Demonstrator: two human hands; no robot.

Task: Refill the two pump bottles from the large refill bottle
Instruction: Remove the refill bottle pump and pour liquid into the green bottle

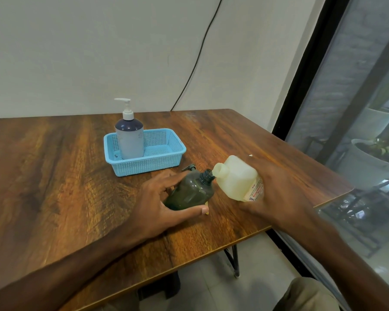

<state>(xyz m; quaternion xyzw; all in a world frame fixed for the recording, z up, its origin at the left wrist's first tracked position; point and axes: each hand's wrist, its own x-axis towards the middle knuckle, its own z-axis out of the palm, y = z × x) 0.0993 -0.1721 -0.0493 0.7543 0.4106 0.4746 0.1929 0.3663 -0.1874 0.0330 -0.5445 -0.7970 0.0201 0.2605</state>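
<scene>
head view shows us at the wooden table (pixel 54 164), with the blue basket (pixel 166 153) near its far side and the grey-blue pump bottle (pixel 129 140) upright inside the basket's left end, white pump on, not yet opened.

nearer us, our right hand (pixel 276 194) wraps the large refill bottle (pixel 236 178) from behind, fingers curled round its body. the bottle is tipped over to the left. its wide open mouth sits right at the neck of the dark pump bottle (pixel 189 191). our left hand (pixel 157 198) clasps that dark bottle, thumb along the near side and fingers round the far side. it leans toward the refill bottle. we cannot tell whether its base rests on the wood, or whether liquid is running.

the refill mouth looks wider than the dark neck, so we judge a fast tilt would send soap down the outside and onto the table. the dark plastic hides the level, so overfilling is likely if we pour blind. soap on the bottle would make it slip in our grip.

the loose black pump head (pixel 189 168) lies just beyond our left fingers, where a nudge or a spill could reach it.
</scene>
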